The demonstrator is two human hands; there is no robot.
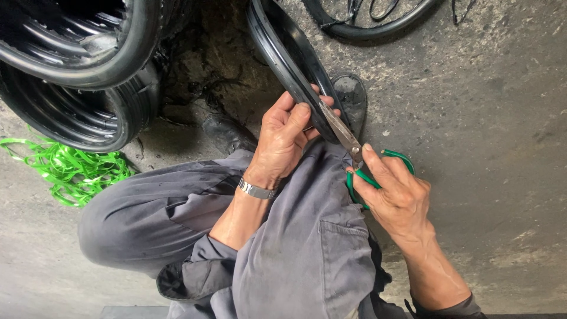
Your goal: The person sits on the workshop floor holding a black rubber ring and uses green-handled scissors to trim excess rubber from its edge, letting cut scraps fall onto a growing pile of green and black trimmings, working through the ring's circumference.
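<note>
A view from above of a seated person in grey work trousers (295, 248) on a stained concrete floor (484, 118). The left hand (283, 142) curls around a thin black rubber tyre (283, 53), its grip pressed tight on the rim where the tyre arcs down across the person's knees; a metal watch band (256, 189) circles that wrist. The tyre runs from the top of the frame diagonally down to the hands.

The right hand (396, 195) holds a pair of green-handled scissors (354, 153), its fingers closed through and around the green loops, its index finger stretched along the top toward the pivot. The steel blades point up and left, their tips meeting the tyre's edge just beside the left fingers. How far the blades are parted cannot be told.

Two black boots (351, 97) show below the tyre. At upper left stands a stack of black tyres (77, 71), with a tangle of bright green plastic strapping (71, 168) beside it on the floor. Another tyre (372, 23) lies at the top edge.
</note>
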